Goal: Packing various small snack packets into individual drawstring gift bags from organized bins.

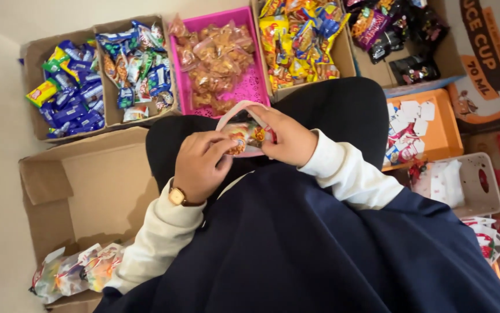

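Over my lap, both hands hold a small clear plastic pouch point(244, 130) with a pink edge, and colourful snack packets show inside it. My left hand point(200, 165), with a gold wristwatch, grips the pouch's near left side. My right hand point(287, 139) pinches its right edge. Both sleeves are cream, and a dark skirt covers my knees.
Ahead stand a pink basket point(244, 87) of clear-wrapped snacks, cardboard boxes of blue packets point(70, 87) and mixed packets point(137, 64), a box of yellow packets point(299, 40) and dark packets point(395, 29). An orange tray point(441, 133) and a white basket point(485, 185) sit right. An open box point(87, 185) holds filled pouches point(76, 269).
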